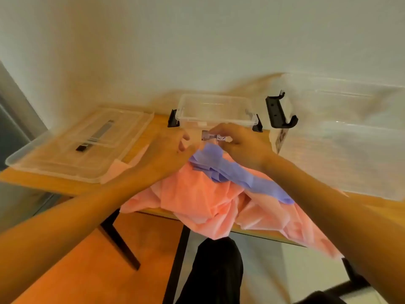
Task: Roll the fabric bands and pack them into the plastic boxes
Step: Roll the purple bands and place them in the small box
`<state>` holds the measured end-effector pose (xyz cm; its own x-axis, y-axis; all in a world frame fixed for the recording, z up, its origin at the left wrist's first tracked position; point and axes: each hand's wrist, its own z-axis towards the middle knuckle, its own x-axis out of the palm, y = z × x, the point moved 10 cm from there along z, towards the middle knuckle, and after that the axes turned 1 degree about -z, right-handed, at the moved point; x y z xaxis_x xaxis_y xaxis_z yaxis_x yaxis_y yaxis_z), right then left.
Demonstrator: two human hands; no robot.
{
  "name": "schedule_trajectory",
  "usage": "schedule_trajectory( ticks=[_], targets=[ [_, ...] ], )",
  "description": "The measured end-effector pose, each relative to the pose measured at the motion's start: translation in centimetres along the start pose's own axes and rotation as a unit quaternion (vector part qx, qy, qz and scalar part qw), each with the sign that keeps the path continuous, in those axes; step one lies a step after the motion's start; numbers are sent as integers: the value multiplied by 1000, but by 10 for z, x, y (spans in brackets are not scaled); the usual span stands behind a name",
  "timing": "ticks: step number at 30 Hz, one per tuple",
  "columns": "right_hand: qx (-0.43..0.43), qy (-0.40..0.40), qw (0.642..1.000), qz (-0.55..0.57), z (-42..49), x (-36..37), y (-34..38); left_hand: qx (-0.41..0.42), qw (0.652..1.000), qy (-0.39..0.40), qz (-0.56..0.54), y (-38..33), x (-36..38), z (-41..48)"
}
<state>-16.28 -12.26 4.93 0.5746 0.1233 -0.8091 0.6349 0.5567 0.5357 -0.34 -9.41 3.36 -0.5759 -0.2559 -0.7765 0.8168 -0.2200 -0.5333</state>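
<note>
A purple fabric band (232, 170) lies loosely over a heap of pink fabric (197, 200) that spills off the table's front edge. My right hand (241, 143) pinches the purple band's upper end, where a small printed label (207, 135) shows. My left hand (168, 150) rests on the pink fabric just left of it, fingers loosely curled, holding nothing I can make out. A small clear plastic box (215, 110) with black side clips stands open right behind both hands.
A clear lid (81, 143) lies flat at the table's left. A large clear plastic box (341, 137) with a black clip (278, 110) stands at the right. The wooden table (50, 183) stands against a white wall. My dark trouser leg (217, 275) shows below.
</note>
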Motion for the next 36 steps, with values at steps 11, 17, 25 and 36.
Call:
schedule_trajectory(
  ticks=[11, 17, 25, 36],
  targets=[
    [15, 9, 1000, 9, 3, -2, 3, -19, 1000, -13, 3, 3, 2, 9],
    [3, -75, 994, 84, 7, -33, 8, 68, 992, -46, -97, -45, -21, 15],
    [15, -178, 965, 193, -12, -95, 11, 160, 968, -71, -180, -105, -50, 35],
    [-25, -251, 962, 108, -25, -166, 34, 225, 942, -72, -239, -168, -78, 60]
  ],
)
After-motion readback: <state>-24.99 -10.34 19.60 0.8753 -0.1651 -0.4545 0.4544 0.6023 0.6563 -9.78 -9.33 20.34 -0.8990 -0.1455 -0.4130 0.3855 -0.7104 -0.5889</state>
